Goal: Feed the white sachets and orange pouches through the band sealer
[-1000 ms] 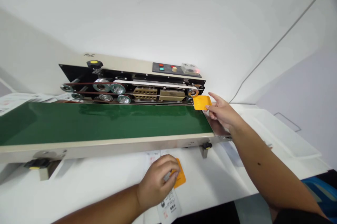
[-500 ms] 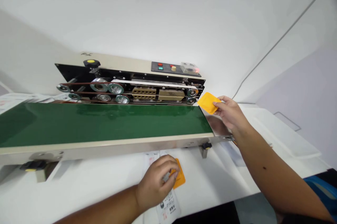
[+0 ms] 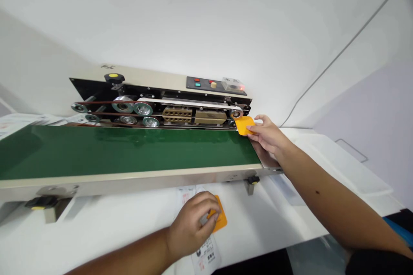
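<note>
Both hands are at work on small orange pouches: the right hand (image 3: 269, 137), right of centre in the frame, pinches one orange pouch (image 3: 244, 125) by its trailing edge between thumb and fingers, its leading edge touching the intake end of the band sealer (image 3: 161, 103), just beside the end roller (image 3: 236, 114). Lower centre, the left hand (image 3: 193, 225) curls loosely over a second orange pouch (image 3: 220, 219), fingertips pressing it flat on a printed paper slip (image 3: 206, 253) lying on the white table (image 3: 112, 232).

Each pouch looks thin, light and pliable, likely to bend or slide if gripped carelessly; a pinch at one edge or corner, as the right hand has it, seems the surest hold, keeping fingers away from the rollers.

Between the hands, the green conveyor belt (image 3: 129, 150) runs from the left edge of the frame to centre right. A control panel (image 3: 206, 84) with coloured buttons sits atop the machine.

Much of the second pouch is hidden under the left hand's fingers, and its contents cannot be made out. Text on the slip is too small to read. Both forearms are cut off at the lower edge of the frame, and the belt's far end runs out of view at left.
</note>
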`<state>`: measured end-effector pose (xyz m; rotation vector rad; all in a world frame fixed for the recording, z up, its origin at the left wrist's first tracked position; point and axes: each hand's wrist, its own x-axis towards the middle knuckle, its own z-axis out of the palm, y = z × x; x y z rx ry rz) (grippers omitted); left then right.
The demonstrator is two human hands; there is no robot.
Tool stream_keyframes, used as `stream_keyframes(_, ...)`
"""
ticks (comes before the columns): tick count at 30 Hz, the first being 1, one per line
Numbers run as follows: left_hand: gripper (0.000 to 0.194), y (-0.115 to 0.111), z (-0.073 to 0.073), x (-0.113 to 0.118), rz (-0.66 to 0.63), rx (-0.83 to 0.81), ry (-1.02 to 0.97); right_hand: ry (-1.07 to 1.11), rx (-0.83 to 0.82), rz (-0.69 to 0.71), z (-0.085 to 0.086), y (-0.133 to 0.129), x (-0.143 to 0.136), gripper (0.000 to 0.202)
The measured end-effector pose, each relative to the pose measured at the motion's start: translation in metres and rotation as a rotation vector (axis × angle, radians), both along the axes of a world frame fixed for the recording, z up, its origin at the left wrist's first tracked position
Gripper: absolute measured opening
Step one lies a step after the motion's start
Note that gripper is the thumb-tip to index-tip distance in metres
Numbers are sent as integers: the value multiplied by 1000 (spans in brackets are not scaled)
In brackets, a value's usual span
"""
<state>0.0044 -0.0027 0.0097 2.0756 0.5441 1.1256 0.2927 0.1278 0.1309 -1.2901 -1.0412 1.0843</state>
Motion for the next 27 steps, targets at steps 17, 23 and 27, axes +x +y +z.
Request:
stream_keyframes(17, 15, -3, 1, -7, 175, -66, -3, -945, 596, 955, -88, -129, -68, 44)
stream_keyframes(23, 11, 1, 0, -8, 164, -98, 32, -994, 498, 979, -136, -117, -78, 72)
stream_keyframes(27, 12, 3, 2, -7, 120, -108, 59, -983, 530, 877, -143, -115, -79, 35)
